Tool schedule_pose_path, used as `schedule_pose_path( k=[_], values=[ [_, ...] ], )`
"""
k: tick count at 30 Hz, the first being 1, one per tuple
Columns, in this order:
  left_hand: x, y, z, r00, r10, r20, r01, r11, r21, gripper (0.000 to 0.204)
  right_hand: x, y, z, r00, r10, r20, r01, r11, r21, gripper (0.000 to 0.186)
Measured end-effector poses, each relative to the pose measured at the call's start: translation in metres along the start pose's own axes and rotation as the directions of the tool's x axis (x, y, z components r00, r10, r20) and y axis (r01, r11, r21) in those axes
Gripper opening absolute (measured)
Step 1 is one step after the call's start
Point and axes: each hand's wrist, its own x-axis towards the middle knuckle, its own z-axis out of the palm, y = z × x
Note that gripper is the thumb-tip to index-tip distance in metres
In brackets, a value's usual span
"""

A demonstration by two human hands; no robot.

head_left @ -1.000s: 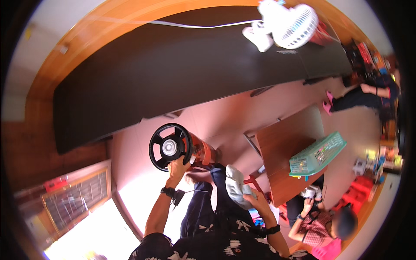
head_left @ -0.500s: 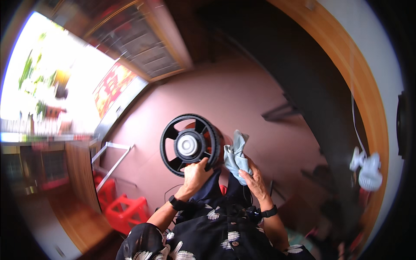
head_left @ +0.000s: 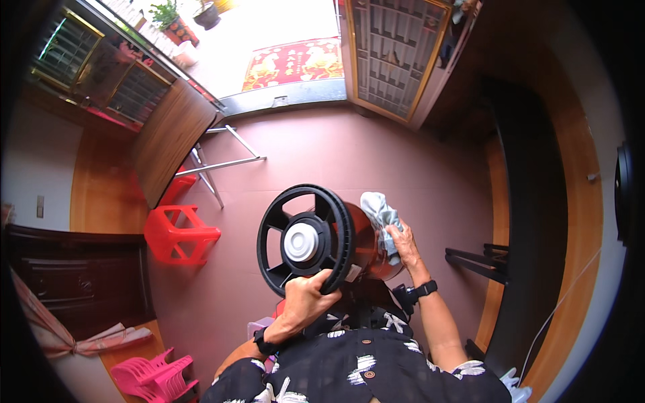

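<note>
A black spoked ring [head_left: 345,228] with a silver round cap [head_left: 300,242] at its hub forms the end of a see-through, reddish-brown drum-like body [head_left: 365,236]. I cannot tell what kind of device it is. It is tilted, with the ring turned up toward me. My left hand [head_left: 308,303] is closed around the lower rim of the ring. In my right hand [head_left: 407,250] is a crumpled pale grey-blue cloth [head_left: 381,213], lying against the right side of the drum. The fingers of my right hand are partly hidden by the cloth.
A folding table [head_left: 180,138] with metal legs and a red stool [head_left: 181,235] stand at the left. Pink plastic chairs [head_left: 153,373] are at the lower left. A cabinet [head_left: 396,57] flanks the bright doorway with a red mat [head_left: 293,64]. Black furniture [head_left: 531,201] runs along the right.
The view has swung round, bringing the doorway to the top. The cloth now touches the drum's side, where before it was held apart from the ring. My left hand keeps hold of the rim.
</note>
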Motion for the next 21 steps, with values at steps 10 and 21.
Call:
schedule_pose_path(
  k=[10,21],
  values=[
    [-0.009,-0.039,-0.094,0.862,-0.489,-0.133,0.41,0.827,-0.385,0.013,0.019,0.054,0.033,0.896,0.23,0.381,-0.331,0.917,0.225,0.035],
    [0.0,-0.065,-0.298,0.719,-0.47,-0.511,0.324,0.878,-0.352,0.01,0.17,0.03,0.147,0.903,0.255,0.347,-0.368,0.876,0.313,0.029]
  ],
)
